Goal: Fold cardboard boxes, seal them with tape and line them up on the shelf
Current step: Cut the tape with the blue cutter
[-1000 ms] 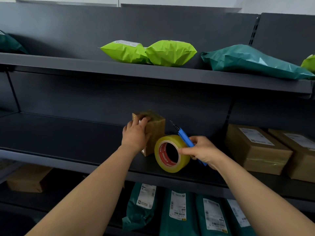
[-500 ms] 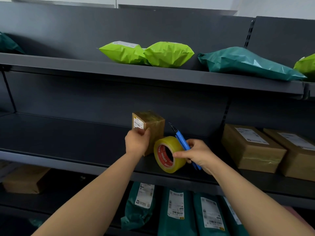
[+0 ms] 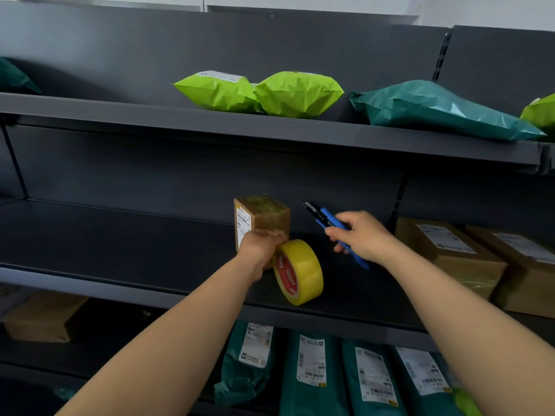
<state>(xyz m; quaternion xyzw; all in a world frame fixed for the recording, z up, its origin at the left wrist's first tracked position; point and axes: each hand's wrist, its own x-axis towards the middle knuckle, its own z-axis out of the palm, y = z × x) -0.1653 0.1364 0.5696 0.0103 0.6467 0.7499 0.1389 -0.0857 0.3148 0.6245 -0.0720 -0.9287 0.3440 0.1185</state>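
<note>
The small taped box (image 3: 262, 218) was standing on end on the middle shelf (image 3: 120, 282), label facing left and well back from the front lip, so I'd say you were at the lining-up step with this one already sealed. Your left hand (image 3: 260, 251) sat low against its front face, right where the yellow tape roll (image 3: 300, 272) leaned in. I honestly couldn't tell whether those fingers were pressing the box or hooked on the roll. Your right hand (image 3: 364, 236) was off the shelf and clenched around a blue-handled tool (image 3: 330, 221) plus a black marker (image 3: 310, 209). My guess for the next move: nudge the box square and slide it toward the bigger cardboard boxes (image 3: 450, 256) on the right, or move the roll out first, since it was on its edge near the lip and could've rolled off. There was loads of open shelf to the left and a decent gap on the right, and the upper shelf (image 3: 270, 132) was well clear overhead.
</note>
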